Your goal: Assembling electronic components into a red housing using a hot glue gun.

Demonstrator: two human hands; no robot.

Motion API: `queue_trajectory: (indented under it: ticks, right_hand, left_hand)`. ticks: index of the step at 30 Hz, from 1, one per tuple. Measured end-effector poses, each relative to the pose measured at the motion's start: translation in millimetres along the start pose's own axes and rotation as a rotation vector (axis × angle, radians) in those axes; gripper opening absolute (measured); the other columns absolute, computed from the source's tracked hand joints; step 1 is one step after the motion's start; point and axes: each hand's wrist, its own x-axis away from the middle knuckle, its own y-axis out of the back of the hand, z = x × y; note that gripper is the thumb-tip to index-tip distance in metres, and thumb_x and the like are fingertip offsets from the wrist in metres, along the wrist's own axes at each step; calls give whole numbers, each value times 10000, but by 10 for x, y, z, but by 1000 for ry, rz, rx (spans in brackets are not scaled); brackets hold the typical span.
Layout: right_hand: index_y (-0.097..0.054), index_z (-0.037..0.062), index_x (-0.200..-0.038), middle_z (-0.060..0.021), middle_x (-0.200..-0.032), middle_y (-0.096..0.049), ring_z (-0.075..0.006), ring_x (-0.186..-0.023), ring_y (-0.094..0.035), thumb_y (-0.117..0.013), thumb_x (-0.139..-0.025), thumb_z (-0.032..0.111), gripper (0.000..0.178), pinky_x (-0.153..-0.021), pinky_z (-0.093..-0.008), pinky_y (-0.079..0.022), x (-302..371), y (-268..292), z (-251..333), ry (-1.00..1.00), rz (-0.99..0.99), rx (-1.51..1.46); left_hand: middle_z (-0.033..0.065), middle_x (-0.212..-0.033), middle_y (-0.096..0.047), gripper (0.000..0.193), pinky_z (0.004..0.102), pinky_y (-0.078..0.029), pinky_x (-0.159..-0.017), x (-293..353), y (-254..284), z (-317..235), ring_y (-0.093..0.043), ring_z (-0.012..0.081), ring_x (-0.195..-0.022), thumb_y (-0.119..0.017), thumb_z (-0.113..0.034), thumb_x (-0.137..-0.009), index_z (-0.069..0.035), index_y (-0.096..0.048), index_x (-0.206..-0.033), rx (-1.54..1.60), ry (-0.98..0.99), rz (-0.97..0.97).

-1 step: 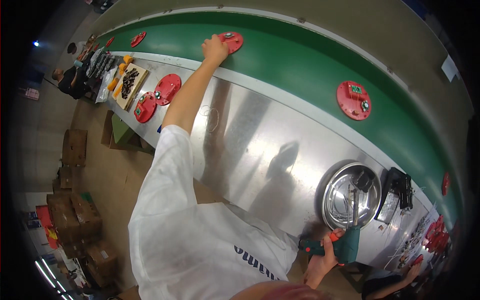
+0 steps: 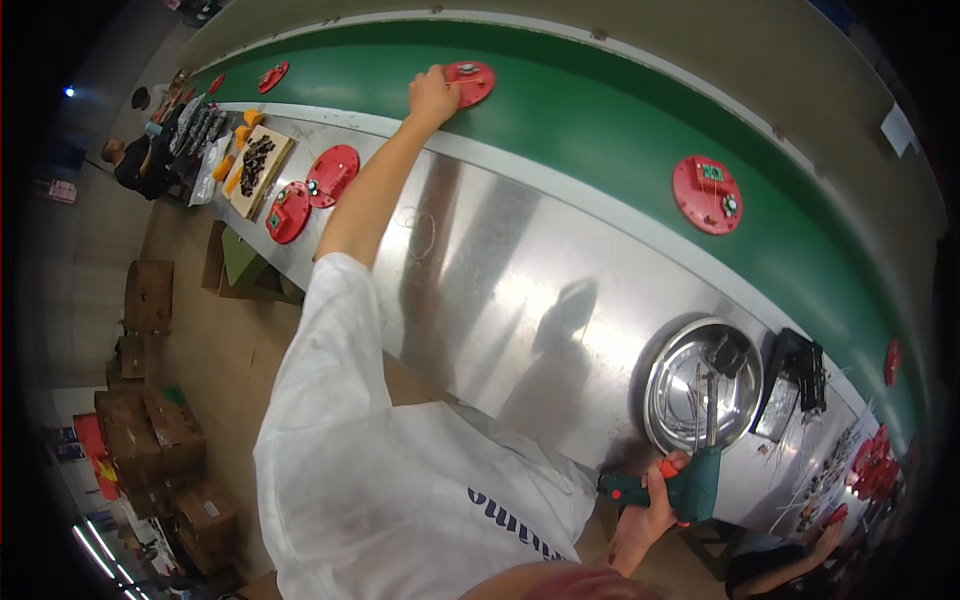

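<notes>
My left hand [image 2: 434, 97] reaches far out over the green belt. Its fingers are closed on the left edge of a red round plate [image 2: 474, 86] that carries small electronic parts. Low on the right, my right hand [image 2: 648, 517] is wrapped round the grip of a dark green soldering gun [image 2: 694, 487] with an orange trigger. The gun's long metal barrel points away from me, over the near part of a round steel bowl [image 2: 652, 405]. Two more red plates with circuit parts, one nearer [image 2: 289, 212] and one beside it [image 2: 333, 176], lie on the steel table left of my left forearm.
Another red plate [image 2: 708, 195] lies on the green belt [image 2: 580, 130] at right. Beside the bowl is a black holder [image 2: 797, 372], with loose wires [image 2: 825, 480] further right. A tray of dark parts [image 2: 257, 165] stands left. A co-worker's hand [image 2: 826, 545] shows at lower right.
My left hand and the red plate in its fingers sit very slightly further right. The right hand keeps its hold on the soldering gun.
</notes>
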Motion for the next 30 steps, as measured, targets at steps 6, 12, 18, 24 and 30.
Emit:
queue_trajectory:
  ticks: [6,12,18,24,30]
  right_hand:
    - [-528,19,-1117,-76,-1065,-514,-141,-849,-536,-633,-723,-111,428,-716,-255,-457,34,38,-10,-25,55,52]
    - [-503,10,-1096,-121,-1071,-494,-182,-914,-535,-633,-704,-163,448,-778,-299,-496,37,-30,-77,-51,289,-125]
    - [-513,6,-1068,-129,-1071,-499,-178,-844,-574,-633,-691,-180,437,-778,-304,-493,102,-14,-177,-113,314,-95]
    - [-506,26,-1103,-122,-1056,-488,-201,-829,-558,-624,-680,-158,475,-692,-273,-472,115,-96,-211,-138,316,-39]
    - [-516,-15,-1073,-137,-1075,-504,-169,-834,-579,-627,-711,-175,411,-749,-298,-492,84,-153,-276,-122,390,-36]
  left_hand:
    - [178,-1202,-568,377,368,-476,-905,1612,802,-834,-568,326,-1075,-609,-114,-876,-51,-535,-1240,548,-905,633]
    - [155,-1298,-486,490,409,-414,-977,3038,1169,-890,-489,344,-1171,-638,-35,-784,-69,-506,-1255,566,-1290,943]
    - [178,-1386,-396,639,386,-365,-1027,3432,1477,-613,-440,326,-1238,-686,-68,-707,-50,-474,-1309,540,-871,598]
    - [64,-837,-611,225,235,-418,-576,3984,1585,-524,-534,99,-656,-682,-78,-798,-8,-626,-1005,724,-206,682]
    - [73,-600,-608,113,250,-422,-453,4154,1441,-745,-542,116,-464,-702,-104,-795,-9,-644,-778,744,-89,534]
